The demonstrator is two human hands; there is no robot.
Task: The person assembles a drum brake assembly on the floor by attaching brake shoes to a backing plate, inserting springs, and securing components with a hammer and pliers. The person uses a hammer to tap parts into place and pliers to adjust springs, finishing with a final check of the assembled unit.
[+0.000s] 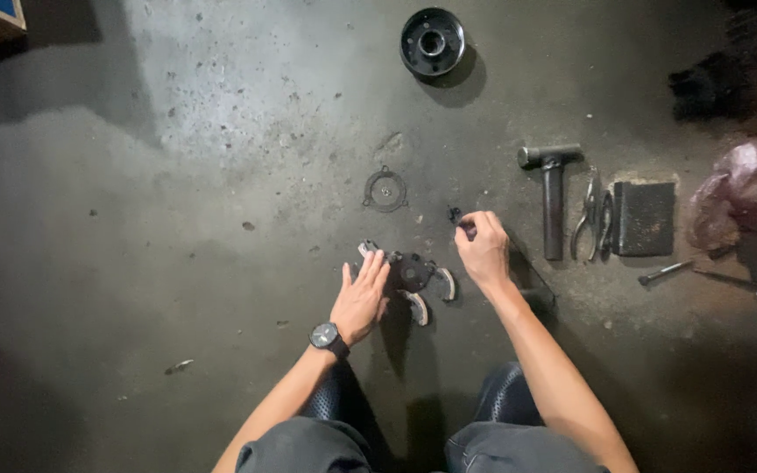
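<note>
On the concrete floor between my hands lies a dark clutch assembly [413, 273] with curved shoe pieces at its edge. My left hand [362, 298], a watch on the wrist, rests flat with fingers spread on the left side of that assembly. My right hand [482, 247] is raised just right of it, fingertips pinched on a small dark part [465, 228]. Another tiny dark bit [454, 213] lies on the floor just beyond the fingers. A thin ring-shaped gasket [385, 189] lies farther out, ahead of the assembly.
A black round drum [432, 42] sits at the top centre. To the right lie a hammer [553, 197], pliers [590, 215], a dark rectangular block [645, 218], thin metal tools [711, 275] and a crumpled plastic bag [745, 188]. My knees are at the bottom.
</note>
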